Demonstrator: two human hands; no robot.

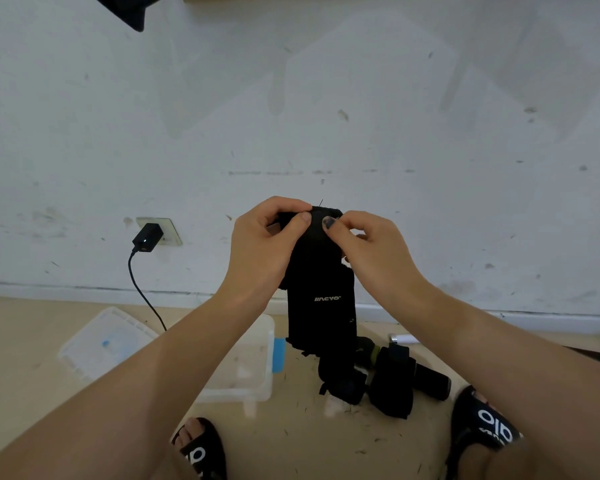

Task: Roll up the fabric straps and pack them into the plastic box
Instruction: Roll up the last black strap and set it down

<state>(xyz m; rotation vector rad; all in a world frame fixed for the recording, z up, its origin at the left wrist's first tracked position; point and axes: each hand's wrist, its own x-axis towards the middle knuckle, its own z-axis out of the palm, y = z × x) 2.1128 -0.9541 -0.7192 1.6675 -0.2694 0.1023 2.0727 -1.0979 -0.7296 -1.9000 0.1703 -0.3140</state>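
While the left hand (267, 244) and right hand (368, 244) are pinching its rolled top, a soft black strap (321, 306) is hanging flat below them, beside the clear box (257, 358).

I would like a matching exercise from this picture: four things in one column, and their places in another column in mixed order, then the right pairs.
Things:
1. fabric strap
2. plastic box
3. box lid
4. charger

Places:
A. plugged into the wall socket
B. flat on the floor, far left
C. held up by both hands
D. on the floor, under the left forearm

Pairs: 1-C, 2-D, 3-B, 4-A
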